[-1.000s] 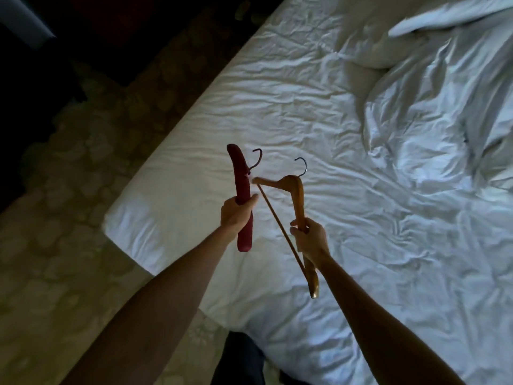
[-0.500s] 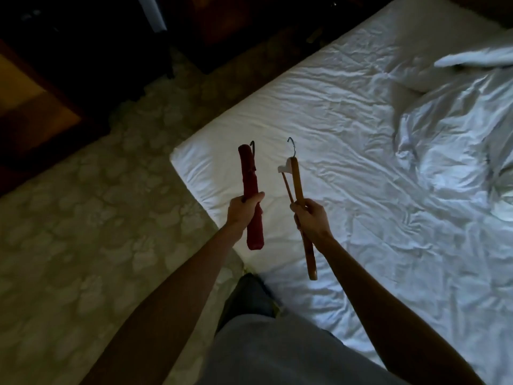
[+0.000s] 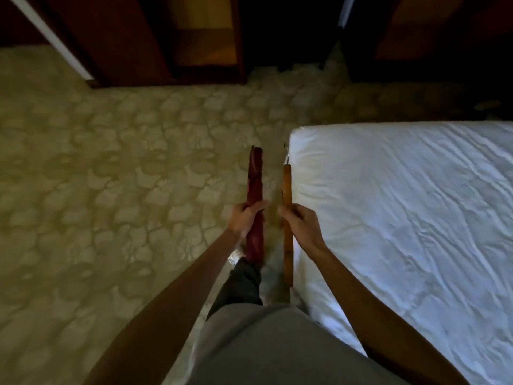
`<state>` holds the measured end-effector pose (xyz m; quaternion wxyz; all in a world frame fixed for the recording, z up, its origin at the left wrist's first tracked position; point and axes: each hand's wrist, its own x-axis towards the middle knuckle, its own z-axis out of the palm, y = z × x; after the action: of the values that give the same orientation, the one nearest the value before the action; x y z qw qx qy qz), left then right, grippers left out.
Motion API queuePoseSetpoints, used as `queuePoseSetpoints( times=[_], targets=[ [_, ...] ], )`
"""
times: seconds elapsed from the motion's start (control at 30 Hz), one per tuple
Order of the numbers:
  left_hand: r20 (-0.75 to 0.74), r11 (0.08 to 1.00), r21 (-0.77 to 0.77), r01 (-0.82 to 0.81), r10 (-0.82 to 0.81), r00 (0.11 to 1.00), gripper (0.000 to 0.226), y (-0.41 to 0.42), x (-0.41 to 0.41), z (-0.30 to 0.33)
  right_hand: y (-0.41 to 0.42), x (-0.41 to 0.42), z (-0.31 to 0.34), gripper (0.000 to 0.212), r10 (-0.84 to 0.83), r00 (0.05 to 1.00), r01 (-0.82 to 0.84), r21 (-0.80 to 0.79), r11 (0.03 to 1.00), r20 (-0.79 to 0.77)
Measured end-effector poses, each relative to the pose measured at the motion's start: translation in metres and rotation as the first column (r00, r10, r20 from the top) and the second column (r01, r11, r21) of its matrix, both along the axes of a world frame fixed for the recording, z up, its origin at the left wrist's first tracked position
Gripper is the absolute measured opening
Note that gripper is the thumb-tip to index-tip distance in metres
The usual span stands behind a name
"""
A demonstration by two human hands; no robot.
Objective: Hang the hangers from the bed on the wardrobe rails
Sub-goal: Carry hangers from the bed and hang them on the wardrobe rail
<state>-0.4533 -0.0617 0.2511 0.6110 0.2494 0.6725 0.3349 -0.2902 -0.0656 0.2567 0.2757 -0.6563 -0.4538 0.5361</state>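
My left hand (image 3: 244, 219) grips a padded dark red hanger (image 3: 255, 184), seen edge-on over the carpet, its hook hidden. My right hand (image 3: 301, 223) grips a brown wooden hanger (image 3: 287, 184), also edge-on, right beside the bed's corner, with only a sliver of its metal hook showing at the top. The two hangers are held side by side, a little apart. The bed (image 3: 402, 207) with its white wrinkled sheet fills the right side. Dark wooden wardrobe fronts (image 3: 133, 40) stand across the top, one compartment (image 3: 205, 34) open; no rail is visible.
Patterned beige carpet (image 3: 111, 176) covers the floor between me and the wardrobe. A white strip (image 3: 52, 37) runs along an open door at top left. Another dark wooden unit (image 3: 433, 37) stands at top right. My legs and grey top fill the bottom middle.
I have turned left away from the bed toward the wardrobe. Both hangers came off above the mattress and now hang over the carpet by the bed's corner, turned edge-on.
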Motion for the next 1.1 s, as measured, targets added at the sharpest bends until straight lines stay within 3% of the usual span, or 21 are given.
queuePoseSetpoints(
  times=[0.27,0.63,0.87,1.1],
  targets=[
    [-0.018,0.984,-0.015,-0.177,0.176,0.984,0.029,0.07,-0.139,-0.012,0.109,-0.144,0.01,0.022,0.206,0.975,-0.21,-0.046,0.977,-0.085],
    [-0.014,0.979,0.016,-0.203,0.203,0.979,0.03,0.203,-0.272,0.001,0.246,-0.274,0.031,0.01,0.252,0.96,-0.259,-0.046,0.965,-0.126],
    [0.037,0.984,0.024,-0.176,0.175,0.984,0.033,0.326,-0.335,-0.001,0.356,-0.331,0.02,0.009,0.209,0.972,-0.215,-0.053,0.975,-0.108],
    [-0.003,0.985,0.021,-0.17,0.17,0.986,0.027,0.501,-0.42,0.003,0.526,-0.423,0.015,0.008,0.207,0.973,-0.209,-0.006,0.978,-0.098]
  ],
)
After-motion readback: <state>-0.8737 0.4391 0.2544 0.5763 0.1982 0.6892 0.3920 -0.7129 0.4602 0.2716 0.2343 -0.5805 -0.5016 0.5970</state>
